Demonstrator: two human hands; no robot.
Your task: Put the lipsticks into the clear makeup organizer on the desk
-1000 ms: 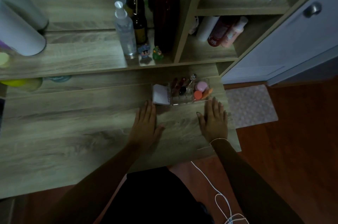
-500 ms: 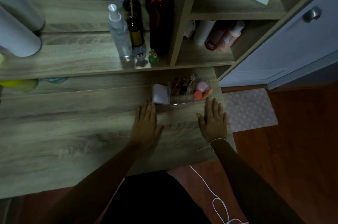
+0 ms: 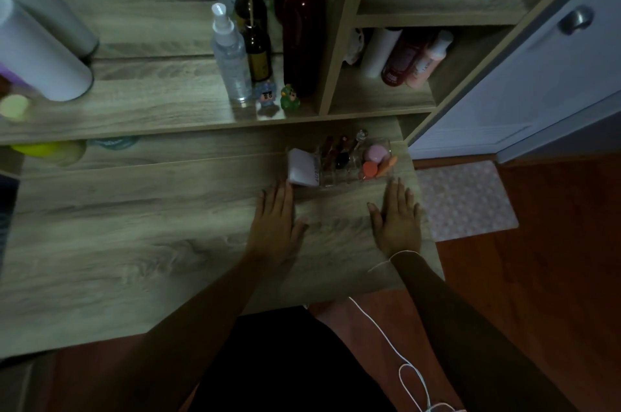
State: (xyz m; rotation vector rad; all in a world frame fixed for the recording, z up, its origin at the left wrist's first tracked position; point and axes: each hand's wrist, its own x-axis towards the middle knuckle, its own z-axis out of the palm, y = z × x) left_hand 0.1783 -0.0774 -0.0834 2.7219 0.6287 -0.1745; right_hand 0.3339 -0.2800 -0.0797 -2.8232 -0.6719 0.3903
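Note:
The clear makeup organizer stands on the wooden desk near its far right corner. Dark red lipsticks stand upright in its middle slots. Pink and orange sponges fill its right end, and a white compact leans at its left end. My left hand lies flat on the desk just in front of the compact, fingers apart, holding nothing. My right hand lies flat in front of the organizer's right end, also holding nothing.
A raised shelf behind holds a spray bottle, a brown bottle, a tall dark red bottle and two small figurines. A side cubby holds pink bottles. A white cylinder lies far left. A mat covers the floor at right.
Both hands have stayed flat on the desk. The view has shifted slightly, so the shelf and organizer sit a little lower and to the left in frame.

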